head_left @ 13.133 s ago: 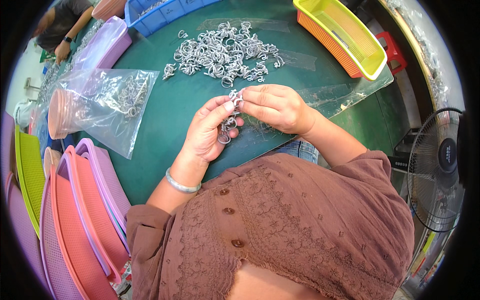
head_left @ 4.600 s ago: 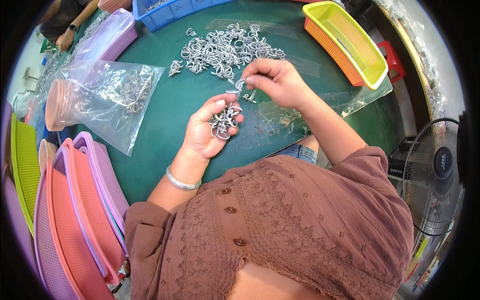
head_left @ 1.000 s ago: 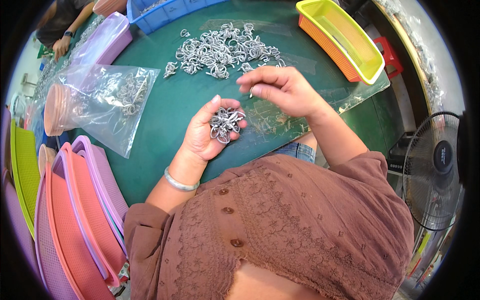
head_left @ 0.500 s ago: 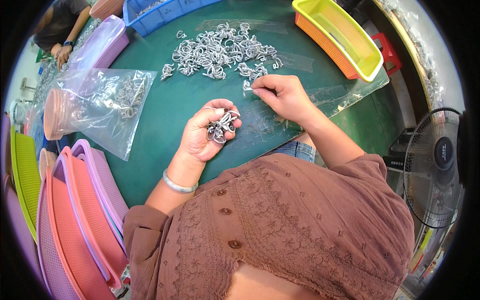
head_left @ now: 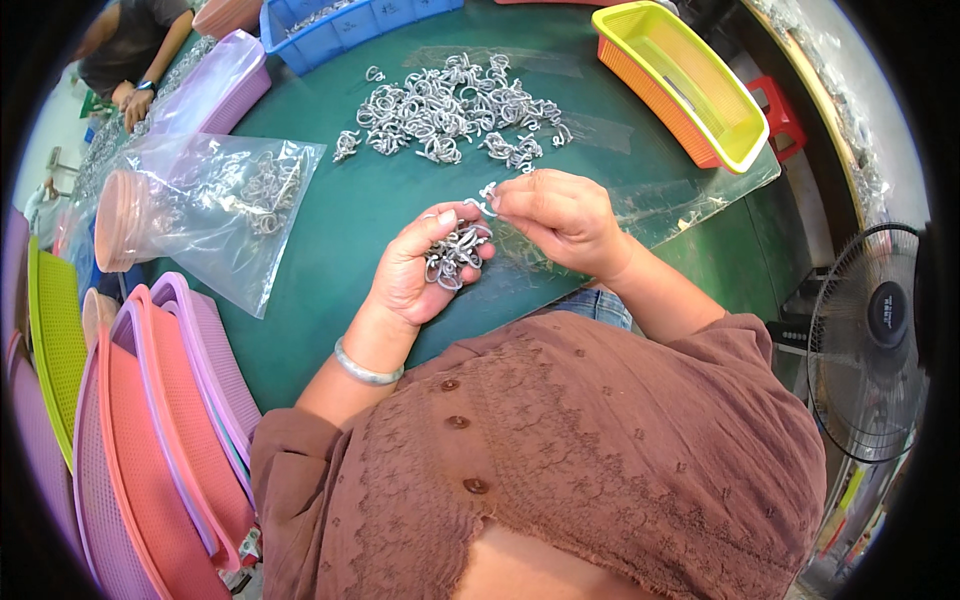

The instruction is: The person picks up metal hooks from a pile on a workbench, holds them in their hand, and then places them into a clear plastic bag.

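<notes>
Cupped around a bunch of small grey curled metal hooks [head_left: 457, 255], my left hand [head_left: 408, 268] is raised over the green table. My right hand [head_left: 560, 218] pinches a light grey metal hook [head_left: 484, 204] between thumb and fingertips, close beside the left hand's fingers. Its exact shape is partly covered by the fingers. Beyond both hands lies a loose pile of similar grey hooks [head_left: 440, 110] on the tabletop, with a smaller cluster at the pile's near right edge.
A clear plastic bag [head_left: 215, 215] with some hooks in it lies at left. Stacked plastic baskets [head_left: 165, 440] stand at lower left. A blue bin [head_left: 360, 25] is at the back, a yellow-orange basket [head_left: 690, 90] at far right. A fan [head_left: 868, 340] stands right; another person works at far left.
My right hand has drawn back from the pile's near edge toward my left hand, bringing a hook with it. My left hand still cups its bunch.
</notes>
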Demonstrator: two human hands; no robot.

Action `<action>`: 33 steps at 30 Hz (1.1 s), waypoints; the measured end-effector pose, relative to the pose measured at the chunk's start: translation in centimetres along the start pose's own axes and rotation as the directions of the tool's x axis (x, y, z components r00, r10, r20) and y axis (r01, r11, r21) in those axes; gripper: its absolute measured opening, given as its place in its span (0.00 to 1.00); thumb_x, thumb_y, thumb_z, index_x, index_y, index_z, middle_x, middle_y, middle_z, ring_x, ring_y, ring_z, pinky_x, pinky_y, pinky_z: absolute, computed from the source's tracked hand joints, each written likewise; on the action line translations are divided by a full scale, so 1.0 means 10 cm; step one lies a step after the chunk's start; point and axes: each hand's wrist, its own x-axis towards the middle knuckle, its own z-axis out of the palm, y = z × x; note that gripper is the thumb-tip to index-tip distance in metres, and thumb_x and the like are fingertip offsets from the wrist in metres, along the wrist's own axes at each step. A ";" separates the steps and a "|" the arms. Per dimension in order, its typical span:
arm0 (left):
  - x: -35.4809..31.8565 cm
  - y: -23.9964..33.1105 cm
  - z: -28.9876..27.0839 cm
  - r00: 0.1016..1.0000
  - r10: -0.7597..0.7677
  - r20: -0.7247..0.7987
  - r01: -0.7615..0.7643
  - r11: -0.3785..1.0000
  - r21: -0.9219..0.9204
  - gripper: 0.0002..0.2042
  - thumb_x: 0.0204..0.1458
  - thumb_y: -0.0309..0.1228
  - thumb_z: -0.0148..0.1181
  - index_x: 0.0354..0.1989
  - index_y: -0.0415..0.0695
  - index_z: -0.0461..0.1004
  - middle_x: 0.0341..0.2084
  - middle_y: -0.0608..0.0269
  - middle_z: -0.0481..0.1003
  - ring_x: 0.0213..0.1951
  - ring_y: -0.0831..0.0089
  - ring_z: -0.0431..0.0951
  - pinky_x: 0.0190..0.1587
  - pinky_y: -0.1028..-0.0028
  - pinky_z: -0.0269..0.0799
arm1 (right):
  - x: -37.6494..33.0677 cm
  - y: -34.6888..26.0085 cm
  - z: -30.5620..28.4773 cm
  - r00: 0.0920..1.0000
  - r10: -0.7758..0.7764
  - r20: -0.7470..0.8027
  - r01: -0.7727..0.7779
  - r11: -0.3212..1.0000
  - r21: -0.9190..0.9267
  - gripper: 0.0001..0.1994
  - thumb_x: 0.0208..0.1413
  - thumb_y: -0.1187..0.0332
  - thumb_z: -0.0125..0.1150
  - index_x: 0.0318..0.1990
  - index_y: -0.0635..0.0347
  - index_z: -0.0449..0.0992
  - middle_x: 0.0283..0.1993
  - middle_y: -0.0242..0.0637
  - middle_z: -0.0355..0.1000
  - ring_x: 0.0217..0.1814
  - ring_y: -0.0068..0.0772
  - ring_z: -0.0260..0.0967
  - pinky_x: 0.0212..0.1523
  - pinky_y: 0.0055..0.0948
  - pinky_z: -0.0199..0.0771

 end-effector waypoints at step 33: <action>-0.33 0.08 0.11 0.962 0.226 -0.156 -0.196 0.963 0.184 0.06 0.48 0.25 0.51 0.34 0.38 0.70 0.27 0.57 0.73 0.28 0.67 0.75 0.21 0.77 0.70 | 0.06 -0.05 0.31 0.981 -0.180 0.072 0.185 0.981 -0.059 0.11 0.38 0.79 0.58 0.34 0.62 0.73 0.36 0.41 0.72 0.35 0.39 0.71 0.35 0.28 0.73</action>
